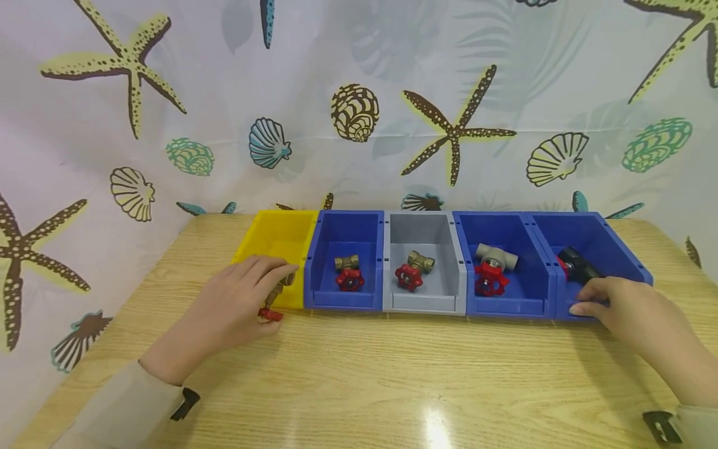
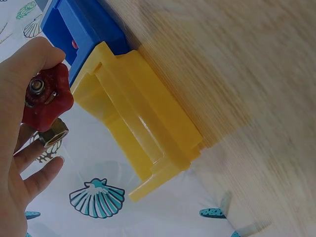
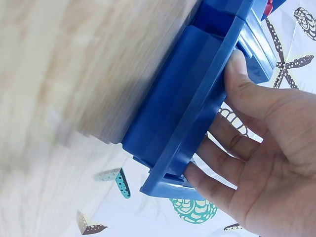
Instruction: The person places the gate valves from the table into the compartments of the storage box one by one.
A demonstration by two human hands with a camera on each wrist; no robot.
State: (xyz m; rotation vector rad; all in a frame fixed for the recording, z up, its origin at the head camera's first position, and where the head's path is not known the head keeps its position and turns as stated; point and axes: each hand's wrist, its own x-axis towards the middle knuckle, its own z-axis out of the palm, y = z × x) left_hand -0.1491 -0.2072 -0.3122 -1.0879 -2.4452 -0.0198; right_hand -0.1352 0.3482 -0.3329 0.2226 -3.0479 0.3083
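Observation:
My left hand (image 1: 241, 305) grips a brass valve (image 1: 273, 293) with a red handwheel (image 2: 48, 96), held at the front of the yellow bin (image 1: 280, 234). Its thumb lies along the wheel and its fingers reach round the brass body. At the far right, my right hand (image 1: 631, 312) reaches over the front of the end blue bin (image 3: 170, 103). Thumb and fingers stand apart there, the fingertips partly hidden behind the bin wall. Right at those fingers in the head view lies a black valve (image 1: 580, 265) with a red handle, which the right wrist view does not show.
Between the hands, a blue bin (image 1: 344, 301) and a grey bin (image 1: 423, 304) hold brass valves with red wheels. Another blue bin (image 1: 507, 305) holds a beige valve (image 1: 496, 257). The joined row stands on a wooden table (image 1: 392, 374) before a patterned curtain (image 1: 314, 75).

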